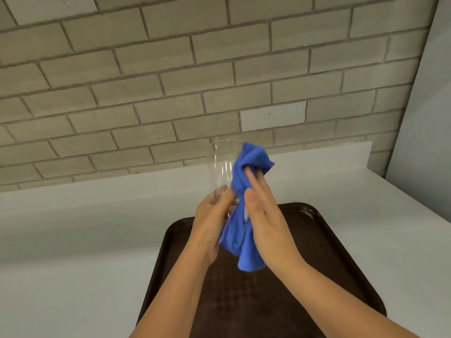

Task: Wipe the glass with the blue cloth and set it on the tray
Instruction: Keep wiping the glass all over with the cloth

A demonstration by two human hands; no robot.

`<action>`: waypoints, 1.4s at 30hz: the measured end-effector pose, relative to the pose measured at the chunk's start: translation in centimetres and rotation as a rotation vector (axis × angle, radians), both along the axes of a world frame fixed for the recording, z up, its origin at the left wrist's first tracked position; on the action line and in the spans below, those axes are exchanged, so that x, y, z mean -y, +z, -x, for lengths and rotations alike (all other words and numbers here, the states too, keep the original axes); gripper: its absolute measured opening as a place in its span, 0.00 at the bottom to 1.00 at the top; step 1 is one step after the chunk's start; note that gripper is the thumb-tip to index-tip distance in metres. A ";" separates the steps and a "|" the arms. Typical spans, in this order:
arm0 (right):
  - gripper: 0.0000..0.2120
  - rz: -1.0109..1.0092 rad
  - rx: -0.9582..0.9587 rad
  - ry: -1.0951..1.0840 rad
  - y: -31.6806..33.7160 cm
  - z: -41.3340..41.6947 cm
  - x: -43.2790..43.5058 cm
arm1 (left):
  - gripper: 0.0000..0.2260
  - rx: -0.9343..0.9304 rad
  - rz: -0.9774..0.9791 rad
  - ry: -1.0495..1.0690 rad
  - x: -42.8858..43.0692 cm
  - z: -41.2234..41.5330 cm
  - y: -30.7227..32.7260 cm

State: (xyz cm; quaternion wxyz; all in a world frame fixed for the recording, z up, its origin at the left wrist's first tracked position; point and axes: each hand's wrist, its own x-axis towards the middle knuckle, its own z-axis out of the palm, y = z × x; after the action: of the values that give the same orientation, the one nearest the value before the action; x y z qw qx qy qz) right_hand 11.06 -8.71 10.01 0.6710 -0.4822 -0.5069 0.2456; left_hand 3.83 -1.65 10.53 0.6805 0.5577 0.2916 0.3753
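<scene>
A clear glass (220,167) is held upright in the air above the tray, its base gripped by my left hand (212,223). My right hand (266,215) presses a blue cloth (244,191) against the right side of the glass, with fingertips pushing the cloth near the rim. The cloth hangs down between both hands and hides the glass's right wall. A dark brown tray (324,240) lies flat on the white counter directly below my hands, with nothing on it that I can see.
The white counter (85,240) spreads left and right of the tray. A grey brick wall (170,81) rises close behind it. A pale panel (424,106) stands at the right edge.
</scene>
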 end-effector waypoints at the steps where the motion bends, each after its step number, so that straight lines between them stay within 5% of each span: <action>1: 0.17 -0.020 0.083 0.001 -0.2 0.3 0.3 | 0.30 0.066 0.044 -0.041 -0.1 0.1 -0.2; 8: 0.24 0.003 0.500 -0.073 1.5 -0.6 -1.4 | 0.18 0.311 0.302 -0.189 -0.7 0.2 -1.6; 13: 0.26 0.054 0.492 -0.096 5.6 -1.6 -4.3 | 0.16 0.424 0.277 -0.182 -1.4 0.0 -1.3; 23: 0.21 0.010 0.640 -0.020 0.9 -1.2 -1.4 | 0.18 0.475 0.406 -0.251 -2.5 0.8 -1.8; 28: 0.18 0.001 0.548 -0.150 6.3 -3.2 -5.0 | 0.29 0.410 0.318 -0.290 -2.2 0.0 -1.5; 32: 0.19 -0.119 0.665 -0.032 2.4 -0.8 -2.5 | 0.17 0.583 0.380 -0.289 -3.1 1.2 -1.6; 34: 0.20 -0.156 0.707 0.040 0.1 0.1 -1.1 | 0.18 0.605 0.406 -0.258 -3.5 1.8 -2.5; 37: 0.18 -0.105 0.584 0.009 1.5 -0.6 -2.4 | 0.19 0.555 0.459 -0.251 -3.2 1.5 -2.5; 42: 0.17 0.078 -0.017 -0.029 4.5 -2.5 -5.9 | 0.27 0.516 0.305 -0.243 -2.8 0.2 -1.0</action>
State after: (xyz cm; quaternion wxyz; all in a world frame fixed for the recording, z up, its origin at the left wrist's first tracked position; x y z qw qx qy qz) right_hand 13.59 -2.80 14.50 0.6594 -0.5132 -0.4842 0.2594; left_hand 3.59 1.19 9.53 0.8475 0.3663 0.0938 0.3724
